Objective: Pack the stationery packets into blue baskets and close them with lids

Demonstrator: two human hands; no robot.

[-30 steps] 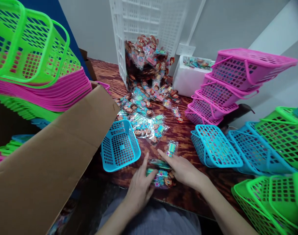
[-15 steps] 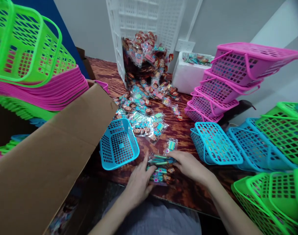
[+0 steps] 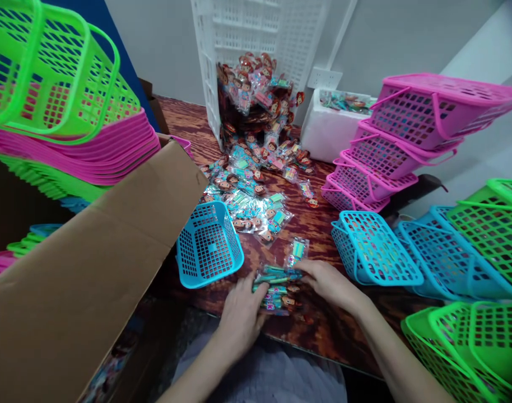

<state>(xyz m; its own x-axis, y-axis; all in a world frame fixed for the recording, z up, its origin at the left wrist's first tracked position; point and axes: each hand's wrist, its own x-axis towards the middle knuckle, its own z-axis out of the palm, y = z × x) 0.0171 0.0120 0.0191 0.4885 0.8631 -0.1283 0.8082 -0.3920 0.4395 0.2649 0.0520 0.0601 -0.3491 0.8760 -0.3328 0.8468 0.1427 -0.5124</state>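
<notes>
Several clear plastic packets (image 3: 277, 290) with doll-faced, blue-green contents lie in a small pile near the table's front edge. My left hand (image 3: 242, 302) is closed on the pile's left side, its thumb on top and its other fingers along the edge. At the upper right of the pile, my right hand (image 3: 325, 280) pinches the packets with curled fingers; its fingertips are partly hidden. Just above the right fingers lies one loose packet (image 3: 298, 249). A blue basket (image 3: 239, 252) stands to the left of the pile, its inside facing me.
A heap of similar packets (image 3: 256, 193) spills from a white crate (image 3: 208, 84). On the left are a cardboard box (image 3: 113, 240) and stacked green baskets (image 3: 77, 106). Pink baskets (image 3: 390, 148), blue baskets (image 3: 376, 249) and green baskets (image 3: 461, 336) line the right. A white foam box (image 3: 323, 131) stands behind.
The whole view has shifted slightly, with most things appearing a little further right. Both hands stay at the packet pile, with only small finger movements.
</notes>
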